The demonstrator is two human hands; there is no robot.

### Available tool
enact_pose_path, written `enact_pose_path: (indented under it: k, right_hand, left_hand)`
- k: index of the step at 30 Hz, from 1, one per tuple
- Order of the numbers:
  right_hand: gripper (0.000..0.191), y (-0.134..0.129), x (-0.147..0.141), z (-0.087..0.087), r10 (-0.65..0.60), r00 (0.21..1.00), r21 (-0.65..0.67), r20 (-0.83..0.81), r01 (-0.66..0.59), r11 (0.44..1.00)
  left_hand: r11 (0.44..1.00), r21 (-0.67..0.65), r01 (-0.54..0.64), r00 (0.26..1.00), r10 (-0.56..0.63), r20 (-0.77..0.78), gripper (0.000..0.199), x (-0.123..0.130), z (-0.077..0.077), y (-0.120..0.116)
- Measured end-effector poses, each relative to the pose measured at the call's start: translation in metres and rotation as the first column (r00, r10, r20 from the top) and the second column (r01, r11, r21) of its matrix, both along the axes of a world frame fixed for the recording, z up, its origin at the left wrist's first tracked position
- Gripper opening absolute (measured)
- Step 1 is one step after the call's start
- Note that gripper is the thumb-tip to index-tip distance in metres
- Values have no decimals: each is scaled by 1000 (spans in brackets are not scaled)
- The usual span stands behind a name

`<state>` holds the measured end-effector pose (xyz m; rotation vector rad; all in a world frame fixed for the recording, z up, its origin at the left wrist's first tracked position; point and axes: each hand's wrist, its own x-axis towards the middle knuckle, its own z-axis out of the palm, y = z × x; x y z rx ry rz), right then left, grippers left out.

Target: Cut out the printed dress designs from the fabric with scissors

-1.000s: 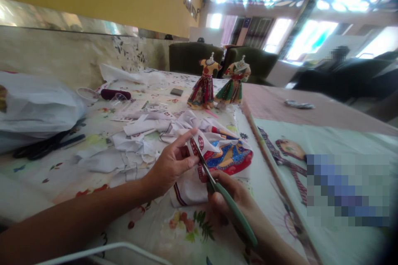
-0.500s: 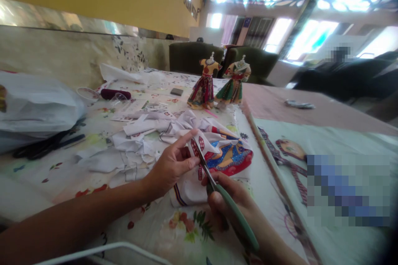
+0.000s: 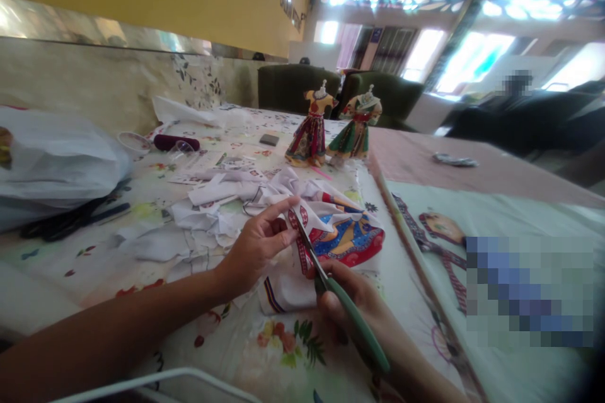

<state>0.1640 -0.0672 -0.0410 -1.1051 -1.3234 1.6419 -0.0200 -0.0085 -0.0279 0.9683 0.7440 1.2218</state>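
Observation:
Between thumb and fingers, my left hand (image 3: 267,236) pinches the edge of a white cloth (image 3: 290,283) printed with red motifs. Green-handled scissors (image 3: 358,324) are gripped in my right hand (image 3: 352,299). Their blades point up and left over the red motif beside my left fingertips. Whether the blades are fully closed is too small to tell. A blue, yellow and red printed part (image 3: 350,236) of the fabric spreads behind the blades.
White scraps (image 3: 208,214) lie left of the cloth. Two small dressed dolls' forms (image 3: 309,132) stand behind. A white plastic bag (image 3: 57,160) and a dark red cylinder (image 3: 176,142) are at the left. A folded item (image 3: 455,159) rests on the pink-covered table at the right.
The scissor blades have shifted slightly up and left along the red motif, and their handles have swung slightly left. My left thumb has drawn back a little to the left.

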Motion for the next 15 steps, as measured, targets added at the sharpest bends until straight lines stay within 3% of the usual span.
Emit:
enact_pose_path:
  k: [6,15]
  right_hand:
    - [64,-2,1,8,-4,1000,14,-19,4,1000]
    - [57,-4,2,3,-1,1000,24,-4,2,1000]
  left_hand:
    - [999,0,33,999,-33,24,60,0,1,-2]
    - [997,-2,74,997,-74,25,69,1,0,-2]
